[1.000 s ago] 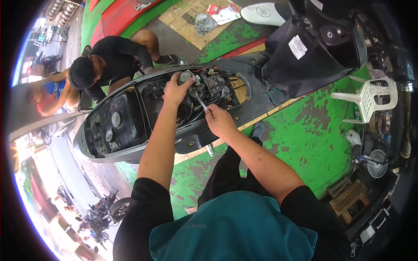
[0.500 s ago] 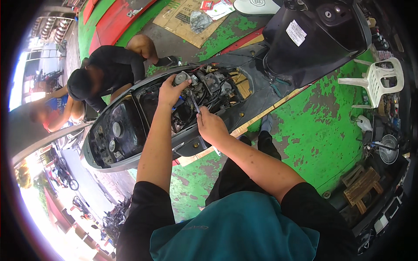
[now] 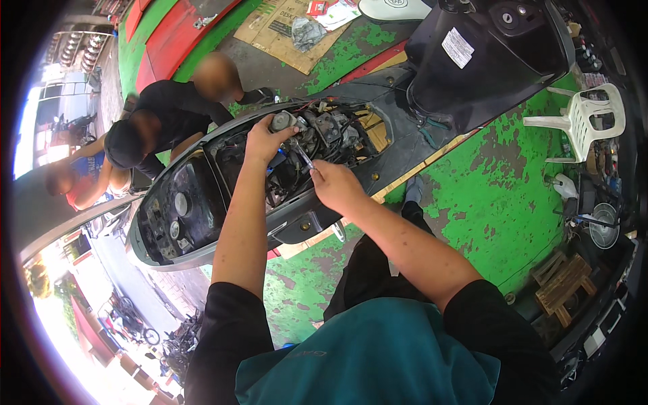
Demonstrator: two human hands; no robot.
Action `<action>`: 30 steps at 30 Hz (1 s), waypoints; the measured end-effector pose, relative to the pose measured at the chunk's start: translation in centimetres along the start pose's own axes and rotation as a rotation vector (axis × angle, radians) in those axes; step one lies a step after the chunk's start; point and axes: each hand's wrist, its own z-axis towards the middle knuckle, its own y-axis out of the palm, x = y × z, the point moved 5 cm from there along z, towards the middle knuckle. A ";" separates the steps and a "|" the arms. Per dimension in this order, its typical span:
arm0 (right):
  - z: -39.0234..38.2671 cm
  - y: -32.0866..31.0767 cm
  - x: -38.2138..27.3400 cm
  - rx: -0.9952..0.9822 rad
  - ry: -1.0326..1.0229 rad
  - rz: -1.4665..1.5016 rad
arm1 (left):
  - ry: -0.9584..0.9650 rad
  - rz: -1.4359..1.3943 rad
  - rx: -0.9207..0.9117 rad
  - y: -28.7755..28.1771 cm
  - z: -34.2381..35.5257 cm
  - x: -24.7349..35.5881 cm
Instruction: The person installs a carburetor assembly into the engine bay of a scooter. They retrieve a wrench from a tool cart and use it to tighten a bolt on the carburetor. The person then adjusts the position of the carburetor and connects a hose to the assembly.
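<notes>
Scooter (image 3: 202,223) on its stand just ahead of my knees, seat (image 3: 472,61) tipped up at the far right end, so the engine bay (image 3: 324,142) lies open to reach. Everything below is placed from that bay.

Right hand (image 3: 334,185), at the bay's near rim: fingers closed round the handle of a slim metal tool (image 3: 302,154), likely a screwdriver, shaft angled up and left into the wiring. Tip hidden among the cables; cannot tell what it bears on.

Left hand (image 3: 260,142), at the bay's left end: curled over a round grey part (image 3: 280,120), thumb and fingers pinching near it, apparently steadying it against the tool. Exact contact hidden by my knuckles.

Left of the bay, the dark open front compartment (image 3: 175,216).

Beyond the bay, on the scooter's far side: two people (image 3: 169,115) bent low, their hands out of sight. Farther back, flattened cardboard (image 3: 283,34) on patchy green floor (image 3: 499,196).

Well right of the bay: white plastic chair (image 3: 580,118), cluttered parts too small to name.
</notes>
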 end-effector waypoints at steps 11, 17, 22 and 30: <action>3.2 -2.6 0.0 -0.272 -0.054 0.017 | 0.016 -0.053 0.062 -0.4 -0.7 -0.2; 4.2 -3.8 0.3 -0.415 -0.047 0.040 | 0.024 -0.034 0.087 -0.4 -1.1 0.2; 1.3 -1.8 3.0 -0.111 -0.129 -0.008 | 0.050 -0.060 0.076 0.3 -0.9 1.2; -8.5 -2.9 15.5 0.108 0.269 0.058 | 0.000 -0.453 0.103 0.3 -2.4 -4.4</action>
